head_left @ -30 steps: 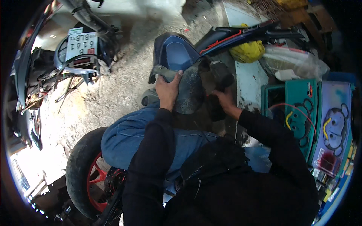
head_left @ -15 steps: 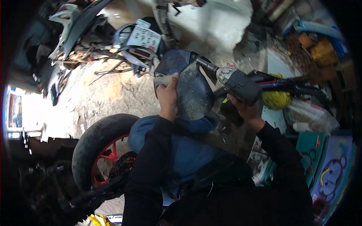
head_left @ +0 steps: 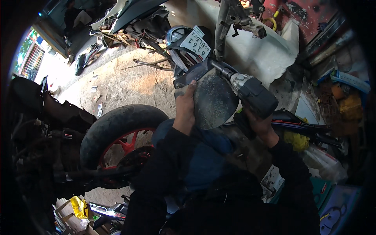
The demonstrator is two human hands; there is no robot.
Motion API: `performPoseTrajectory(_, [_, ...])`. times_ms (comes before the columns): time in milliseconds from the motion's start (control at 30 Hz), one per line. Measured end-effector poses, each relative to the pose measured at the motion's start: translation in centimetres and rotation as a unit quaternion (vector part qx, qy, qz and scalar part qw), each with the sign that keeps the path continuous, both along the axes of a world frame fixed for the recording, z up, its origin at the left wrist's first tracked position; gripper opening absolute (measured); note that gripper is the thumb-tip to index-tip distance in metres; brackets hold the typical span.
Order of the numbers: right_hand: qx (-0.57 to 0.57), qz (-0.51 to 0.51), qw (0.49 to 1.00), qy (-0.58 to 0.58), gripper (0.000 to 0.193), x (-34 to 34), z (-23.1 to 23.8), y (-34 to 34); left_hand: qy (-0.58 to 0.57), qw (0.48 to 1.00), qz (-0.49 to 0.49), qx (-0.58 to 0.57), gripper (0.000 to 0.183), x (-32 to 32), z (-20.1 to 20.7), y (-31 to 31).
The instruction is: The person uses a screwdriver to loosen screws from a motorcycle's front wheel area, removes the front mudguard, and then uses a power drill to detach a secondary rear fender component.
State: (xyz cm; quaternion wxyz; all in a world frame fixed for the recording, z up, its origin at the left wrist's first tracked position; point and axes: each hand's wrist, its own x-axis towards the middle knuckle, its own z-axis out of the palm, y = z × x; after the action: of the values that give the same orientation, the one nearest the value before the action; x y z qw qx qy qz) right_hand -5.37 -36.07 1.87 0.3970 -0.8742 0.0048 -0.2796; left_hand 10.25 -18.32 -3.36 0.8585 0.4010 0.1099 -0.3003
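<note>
A dusty dark plastic motorcycle mudguard [head_left: 215, 102] is held up in front of me, above my bent knee. My left hand [head_left: 185, 109] is closed on its left edge, thumb pressed along the near face. In my right hand [head_left: 261, 127] is a cordless impact wrench [head_left: 255, 96], gripped by its handle. Its long socket points up and left, with the tip at the mudguard's upper edge. Whether a bolt sits in the socket is hidden.
To the left stands a motorcycle wheel [head_left: 121, 135] with a red rim and black tyre. A white licence plate [head_left: 195, 44] and loose body panels lie beyond the mudguard. A yellow bag [head_left: 296, 140] is on the right. Far off at the upper left, a person [head_left: 76, 16] sits.
The view has turned, so the surroundings sit further right and more of the wall shows. Both hands still hold the mudguard and the impact wrench, the socket staying at the upper edge.
</note>
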Motion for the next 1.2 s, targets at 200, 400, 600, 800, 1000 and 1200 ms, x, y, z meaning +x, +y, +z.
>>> performPoseTrajectory(200, [0.048,-0.018,0.999,0.014,0.027,1.9,3.0,0.6,-0.010,1.000,0.008,0.010,0.040,1.2,2.3,1.5])
performPoseTrajectory(400, [-0.015,0.094,0.995,-0.021,0.029,5.7,6.7,-0.5,-0.153,0.981,0.062,0.100,0.036,3.2,6.5,4.0])
performPoseTrajectory(600, [-0.055,0.146,0.988,-0.009,0.032,10.0,7.4,-2.1,-0.154,0.983,0.053,0.080,0.036,6.3,8.9,7.4])
performPoseTrajectory(800, [0.082,0.204,0.974,-0.052,0.034,13.1,8.3,1.8,-0.187,0.966,0.068,0.167,0.034,9.0,9.0,10.6])
performPoseTrajectory(1000, [0.145,0.187,0.971,-0.037,0.037,17.2,6.1,3.4,-0.238,0.948,0.137,0.158,0.033,10.5,10.0,11.4])
performPoseTrajectory(1200, [0.136,0.241,0.954,-0.118,0.022,21.3,5.5,5.4,-0.226,0.935,0.186,0.199,0.034,12.3,9.1,12.3])
